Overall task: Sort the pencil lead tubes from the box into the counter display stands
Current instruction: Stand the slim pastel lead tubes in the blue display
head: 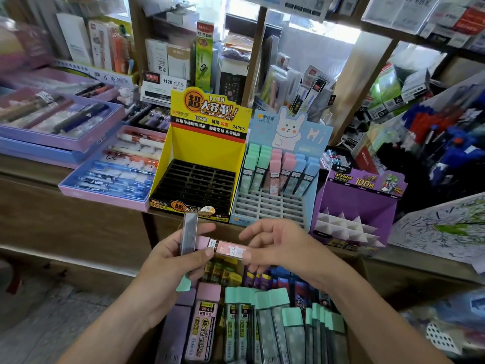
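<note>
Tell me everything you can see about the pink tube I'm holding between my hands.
The pink tube is a slim, plastic-looking case: plain pink cap on the left, white bunny label, clear right end. It lies roughly level above the box. The left hand pinches it near the cap under its thumb; the right hand pinches the other end.

The yellow cardboard display stand (207, 149) has a black slotted tray (199, 185); the pale blue cardboard display stand (316, 139) shows a white rabbit (287, 130). The purple cardboard display stand (359, 203) has white dividers (341, 225). The pink plastic lead tube (227, 249) carries a white rabbit print.
</note>
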